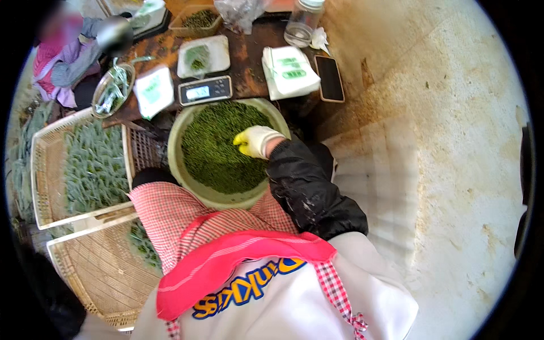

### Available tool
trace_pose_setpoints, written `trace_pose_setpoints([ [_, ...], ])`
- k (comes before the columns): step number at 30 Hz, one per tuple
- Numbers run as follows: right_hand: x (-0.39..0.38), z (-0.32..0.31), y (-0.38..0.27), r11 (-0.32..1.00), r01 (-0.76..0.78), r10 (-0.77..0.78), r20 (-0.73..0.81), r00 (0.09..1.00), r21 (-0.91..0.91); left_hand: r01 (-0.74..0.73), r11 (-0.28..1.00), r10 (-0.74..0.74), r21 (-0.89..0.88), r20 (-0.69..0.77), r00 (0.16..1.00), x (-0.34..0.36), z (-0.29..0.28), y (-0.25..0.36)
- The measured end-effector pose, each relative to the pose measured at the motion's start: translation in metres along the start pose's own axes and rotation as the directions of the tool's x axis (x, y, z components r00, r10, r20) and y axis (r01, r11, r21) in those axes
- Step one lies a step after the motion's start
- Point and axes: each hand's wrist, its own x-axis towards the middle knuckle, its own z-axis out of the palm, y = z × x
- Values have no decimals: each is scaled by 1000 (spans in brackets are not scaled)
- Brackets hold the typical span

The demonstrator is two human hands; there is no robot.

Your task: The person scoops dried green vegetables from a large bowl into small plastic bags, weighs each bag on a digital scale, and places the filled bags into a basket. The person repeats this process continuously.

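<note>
My right hand (256, 141), in a white glove with yellow fingertips, is over the right part of a pale round basin (276, 113). A heap of small dark-green leaves, like tea leaves (218, 150), fills the basin. The fingers are curled together at the heap's surface; whether leaves are between them I cannot make out. A dark sleeve at the lower left belongs to my left arm (56, 294), and its hand is out of view. Just beyond the basin, a digital scale (205, 90) carries a clear bag of green leaves (196, 58) on its white pan (220, 51).
Flat printed bags (154, 92) and a bag stack (290, 73) flank the scale. A phone (330, 78), a clear jar (304, 22) and a bowl of packets (113, 90) are on the table. Crates (42, 181) with filled packets stand left. Another person (71, 62) sits far left.
</note>
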Motion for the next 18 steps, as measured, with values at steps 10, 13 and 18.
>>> trace_pose_setpoints([
  [10,2,1,-4,991,-88,102,136,985,-104,20,995,-26,94,65,998,-30,-7,23],
  [13,2,-1,-7,988,-66,94,198,976,-143,31,994,-37,106,56,998,-35,-7,26],
  [18,-1,-6,-23,992,-49,70,193,979,-116,34,992,-41,123,53,998,-41,-13,31],
])
